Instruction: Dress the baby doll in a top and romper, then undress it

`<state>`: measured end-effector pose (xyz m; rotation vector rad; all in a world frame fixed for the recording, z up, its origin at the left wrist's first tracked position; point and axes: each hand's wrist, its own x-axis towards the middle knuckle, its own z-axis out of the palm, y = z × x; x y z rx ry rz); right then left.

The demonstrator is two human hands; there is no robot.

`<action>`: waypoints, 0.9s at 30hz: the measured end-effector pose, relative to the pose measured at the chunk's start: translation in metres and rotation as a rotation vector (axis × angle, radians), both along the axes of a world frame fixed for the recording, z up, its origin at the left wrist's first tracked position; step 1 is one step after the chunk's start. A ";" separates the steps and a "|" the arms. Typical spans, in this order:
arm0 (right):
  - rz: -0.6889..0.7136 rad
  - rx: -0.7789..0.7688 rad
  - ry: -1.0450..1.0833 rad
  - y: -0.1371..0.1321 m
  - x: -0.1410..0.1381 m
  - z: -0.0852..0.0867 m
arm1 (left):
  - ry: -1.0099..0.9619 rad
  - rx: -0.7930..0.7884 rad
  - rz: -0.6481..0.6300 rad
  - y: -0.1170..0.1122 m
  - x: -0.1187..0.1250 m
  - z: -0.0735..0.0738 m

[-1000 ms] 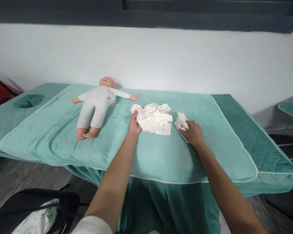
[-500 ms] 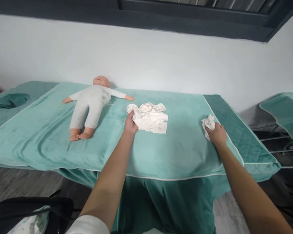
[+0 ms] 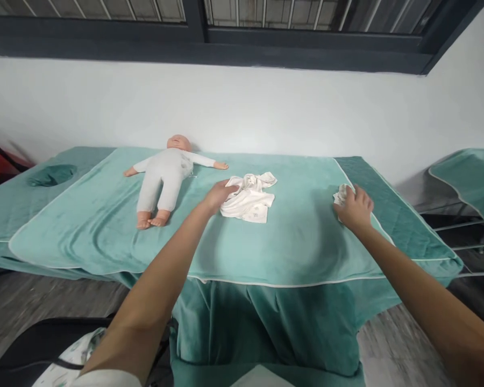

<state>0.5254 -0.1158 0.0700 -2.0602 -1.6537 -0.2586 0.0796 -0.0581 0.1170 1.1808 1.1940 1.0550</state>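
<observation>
A white baby garment (image 3: 252,201) with small printed marks lies rumpled on the green bed cover, its upper part bunched. My left hand (image 3: 221,196) grips its left edge between thumb and fingers. Farther right, my right hand (image 3: 355,208) is closed around a small crumpled white cloth (image 3: 341,194), most of it hidden behind the hand. A baby doll (image 3: 163,172) in a white suit lies on its back to the left, arms spread and feet toward me. Neither hand touches the doll.
The bed (image 3: 290,263) has a green velvet cover with white piping and a face hole (image 3: 52,175) at its left end. Behind it rises a white wall (image 3: 242,110) below a barred window. A black chair (image 3: 28,344) holding a printed cloth stands at lower left.
The view has shifted, showing more of the window. My left hand has turned over the garment's left edge, and the garment is bunched slightly narrower. My right hand covers more of the small cloth.
</observation>
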 end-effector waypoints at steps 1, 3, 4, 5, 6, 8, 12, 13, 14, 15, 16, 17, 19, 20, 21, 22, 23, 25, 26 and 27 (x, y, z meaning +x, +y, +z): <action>0.109 0.003 0.010 0.003 -0.017 0.010 | 0.108 0.080 -0.106 -0.006 -0.002 0.021; 0.345 -0.012 0.137 0.008 -0.061 0.038 | 0.345 0.218 -0.296 -0.022 0.002 0.066; 0.467 -0.009 0.216 0.011 -0.085 0.054 | 0.436 0.283 -0.374 -0.030 0.007 0.087; 0.607 -0.015 0.286 0.013 -0.110 0.072 | 0.498 0.337 -0.415 -0.037 0.013 0.107; 0.753 -0.039 0.337 0.014 -0.134 0.090 | 0.531 0.378 -0.434 -0.044 0.020 0.124; 0.986 -0.161 0.337 0.016 -0.176 0.125 | 0.548 0.466 -0.376 -0.055 0.031 0.149; 0.960 -0.188 0.340 0.018 -0.221 0.175 | 0.753 0.648 -0.219 -0.061 0.030 0.164; 0.948 -0.168 0.341 0.019 -0.225 0.183 | 0.831 0.693 -0.181 -0.061 0.026 0.163; 0.950 -0.158 0.331 0.019 -0.227 0.188 | 0.907 0.733 -0.143 -0.061 0.021 0.162; 0.960 -0.154 0.307 0.018 -0.228 0.192 | 0.977 0.768 -0.108 -0.062 0.016 0.160; 0.964 -0.151 0.265 0.017 -0.228 0.195 | 1.039 0.796 -0.074 -0.063 0.011 0.157; 0.955 -0.143 0.208 0.016 -0.227 0.198 | 1.094 0.818 -0.043 -0.065 0.007 0.154; 0.898 -0.108 0.084 0.013 -0.224 0.201 | 1.187 0.839 0.015 -0.069 0.002 0.149; 0.857 -0.092 0.034 0.011 -0.223 0.202 | 1.223 0.840 0.045 -0.071 0.002 0.147; 0.816 -0.086 -0.002 0.008 -0.221 0.203 | 1.249 0.837 0.071 -0.073 0.002 0.146; 0.781 -0.094 -0.024 0.006 -0.219 0.204 | 1.266 0.836 0.093 -0.075 0.002 0.144; 0.754 -0.109 -0.031 0.003 -0.218 0.205 | 1.275 0.840 0.111 -0.077 0.004 0.144; 0.721 -0.150 -0.019 -0.005 -0.217 0.208 | 1.278 0.866 0.136 -0.080 0.008 0.145; 0.714 -0.165 0.001 -0.009 -0.217 0.211 | 1.280 0.886 0.143 -0.082 0.011 0.146; 0.715 -0.176 0.034 -0.013 -0.217 0.213 | 1.286 0.905 0.151 -0.083 0.014 0.148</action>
